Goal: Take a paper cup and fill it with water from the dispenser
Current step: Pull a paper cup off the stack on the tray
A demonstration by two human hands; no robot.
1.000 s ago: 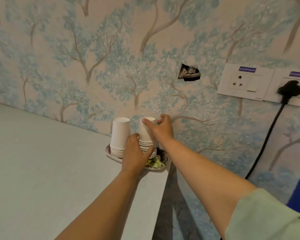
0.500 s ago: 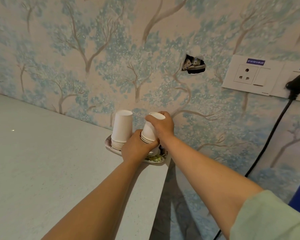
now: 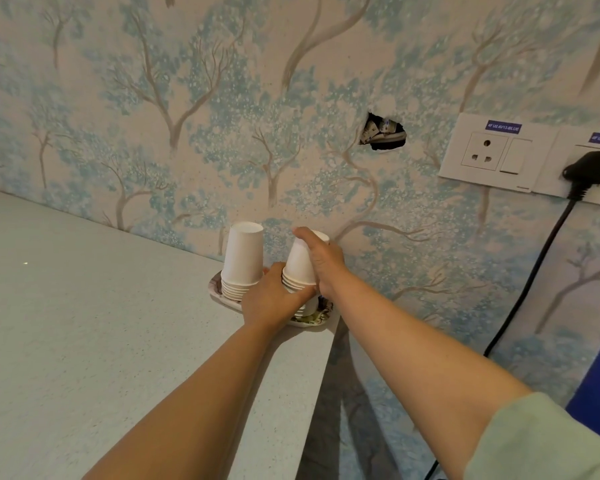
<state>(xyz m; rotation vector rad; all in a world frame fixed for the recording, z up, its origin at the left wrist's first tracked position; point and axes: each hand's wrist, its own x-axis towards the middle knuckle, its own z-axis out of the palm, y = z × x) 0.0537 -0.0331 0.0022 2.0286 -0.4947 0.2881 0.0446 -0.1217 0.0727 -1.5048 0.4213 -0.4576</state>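
The right hand (image 3: 321, 259) is gripping the top cup (image 3: 300, 259); the left hand (image 3: 271, 299) is clasping the stack (image 3: 297, 285). Separation underway; next, lift straight off.

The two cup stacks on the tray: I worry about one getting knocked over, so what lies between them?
In the head view, the left hand fills the gap between the left stack and the right stack, which the right hand grips.

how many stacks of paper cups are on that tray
2. The left stack stands upside down and untouched on the tray. The right stack is tilted, the right hand gripping its top and the left hand its lower cups. Single cups may be hidden behind the hands.
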